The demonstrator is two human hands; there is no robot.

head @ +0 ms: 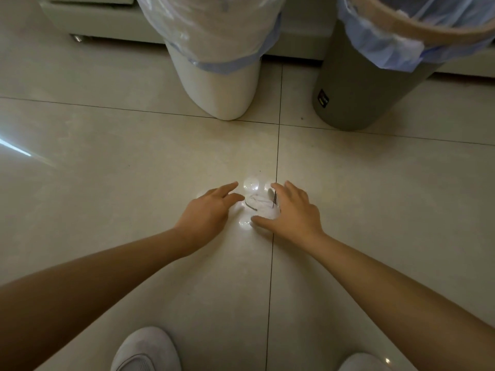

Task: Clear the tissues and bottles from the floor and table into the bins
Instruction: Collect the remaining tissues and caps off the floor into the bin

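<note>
Standing against the far wall, the white bin (222, 76) and grey bin (356, 95) leave bare tiled floor (107, 183) before them. Lower down, the left hand (209, 210) and right hand (294, 212) flank a crumpled tissue (261, 206), fingers spread, fingertips about touching it.

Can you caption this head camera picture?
Both hands reach for a crumpled white tissue on the tiled floor.
</note>
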